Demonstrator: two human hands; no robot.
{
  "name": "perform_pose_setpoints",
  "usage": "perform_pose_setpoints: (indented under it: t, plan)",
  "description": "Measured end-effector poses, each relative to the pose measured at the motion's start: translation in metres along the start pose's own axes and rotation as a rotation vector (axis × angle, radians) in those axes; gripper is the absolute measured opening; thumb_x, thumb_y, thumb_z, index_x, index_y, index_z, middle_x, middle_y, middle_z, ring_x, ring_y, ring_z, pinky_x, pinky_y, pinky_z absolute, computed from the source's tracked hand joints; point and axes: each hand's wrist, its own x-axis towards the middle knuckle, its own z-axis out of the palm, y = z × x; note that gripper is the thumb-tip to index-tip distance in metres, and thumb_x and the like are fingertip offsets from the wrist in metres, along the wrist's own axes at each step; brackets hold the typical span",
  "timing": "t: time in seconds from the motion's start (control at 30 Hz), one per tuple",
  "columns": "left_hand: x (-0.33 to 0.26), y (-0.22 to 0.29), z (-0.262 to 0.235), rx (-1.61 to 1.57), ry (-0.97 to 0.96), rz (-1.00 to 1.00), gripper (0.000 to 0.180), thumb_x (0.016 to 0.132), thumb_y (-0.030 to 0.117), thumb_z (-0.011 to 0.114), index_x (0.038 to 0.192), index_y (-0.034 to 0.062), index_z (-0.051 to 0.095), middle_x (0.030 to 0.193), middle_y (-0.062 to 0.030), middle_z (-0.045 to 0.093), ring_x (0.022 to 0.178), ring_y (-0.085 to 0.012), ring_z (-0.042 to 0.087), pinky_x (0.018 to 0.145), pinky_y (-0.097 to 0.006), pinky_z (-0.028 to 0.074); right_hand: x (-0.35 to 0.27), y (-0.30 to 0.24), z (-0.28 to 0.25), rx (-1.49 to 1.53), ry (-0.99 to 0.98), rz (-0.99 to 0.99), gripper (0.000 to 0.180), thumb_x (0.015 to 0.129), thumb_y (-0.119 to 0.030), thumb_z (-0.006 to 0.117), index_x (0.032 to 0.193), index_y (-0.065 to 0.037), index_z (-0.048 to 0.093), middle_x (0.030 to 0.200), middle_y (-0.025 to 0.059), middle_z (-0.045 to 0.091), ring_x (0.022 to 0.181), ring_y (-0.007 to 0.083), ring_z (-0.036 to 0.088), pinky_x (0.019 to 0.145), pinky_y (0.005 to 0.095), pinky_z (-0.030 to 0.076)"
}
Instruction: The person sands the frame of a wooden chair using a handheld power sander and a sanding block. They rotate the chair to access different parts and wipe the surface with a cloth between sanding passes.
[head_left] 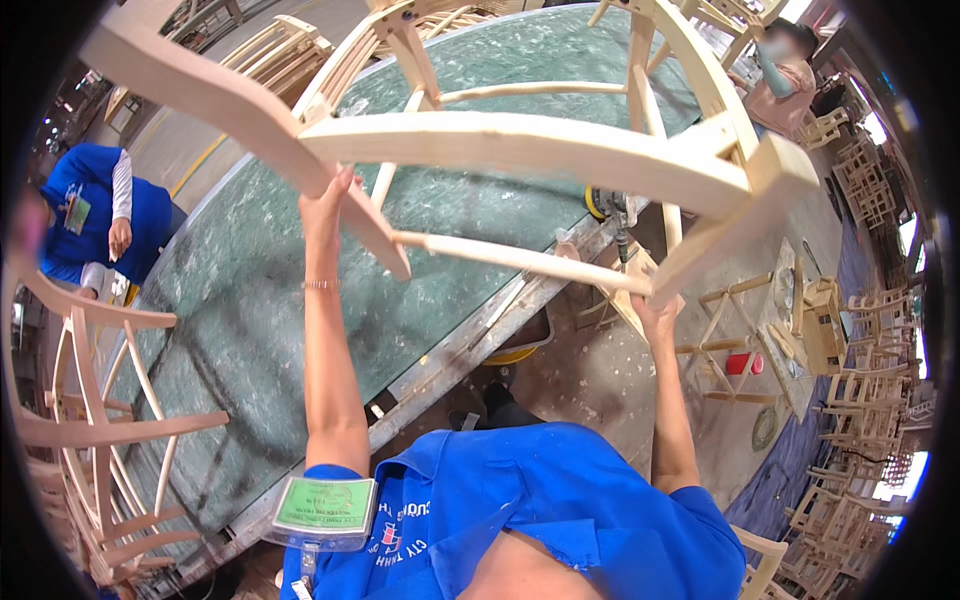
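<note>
A pale, unfinished wooden chair frame (pixel 530 140) is held tilted above the green-topped table (pixel 250 270). My left hand (pixel 324 208) is wrapped round its long curved post on the left, just below the joint with a wide rail. At the lower end of the right leg, beside the joint with a thin round stretcher, my right hand (pixel 657 315) is closed. Both arms reach forward, the right one past the table's near edge. Part of the frame's top runs out of view.
Another chair frame (pixel 95 400) stands at the left. A yellow-and-black power tool (pixel 600 203) sits at the table's edge. One person in blue (pixel 110 210) is at far left, another person (pixel 785 85) at far right. Stacked chair frames (pixel 870 400) line the right side.
</note>
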Motion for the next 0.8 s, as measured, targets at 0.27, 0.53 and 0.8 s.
perform_pose_setpoints:
  t: [0.27, 0.53, 0.8]
  plan:
    - [-0.03, 0.079, -0.023, 0.215, 0.197, 0.176, 0.035, 0.074, 0.015, 0.08, 0.1, -0.0021, 0.064, 0.081, -0.0082, 0.066, 0.069, -0.0152, 0.065, 0.065, -0.027, 0.05, -0.018, 0.008, 0.03, 0.038, -0.003, 0.009, 0.044, 0.078, -0.01, 0.073, 0.118, 0.001, 0.059, 0.097, 0.0066, 0.064, 0.088, 0.0171, 0.06, 0.079, 0.0316, 0.049]
    - [0.003, 0.119, -0.006, 0.284, 0.252, 0.208, 0.039, 0.074, 0.022, 0.082, 0.099, -0.0013, 0.063, 0.078, -0.0086, 0.066, 0.064, -0.0133, 0.063, 0.058, -0.025, 0.049, 0.059, -0.016, 0.037, 0.33, -0.092, 0.269, 0.047, 0.08, -0.019, 0.075, 0.119, 0.001, 0.056, 0.099, 0.0046, 0.06, 0.09, 0.0128, 0.058, 0.08, 0.0285, 0.047]
    - [0.03, 0.124, 0.009, 0.269, 0.171, 0.218, 0.042, 0.074, 0.032, 0.082, 0.096, 0.0015, 0.064, 0.074, -0.0075, 0.066, 0.063, -0.0122, 0.064, 0.057, -0.024, 0.05, -0.002, 0.023, 0.067, 0.6, 0.599, 0.477, 0.061, 0.089, -0.058, 0.056, 0.118, -0.005, 0.048, 0.09, 0.0034, 0.057, 0.076, 0.0123, 0.055, 0.069, 0.0262, 0.047]
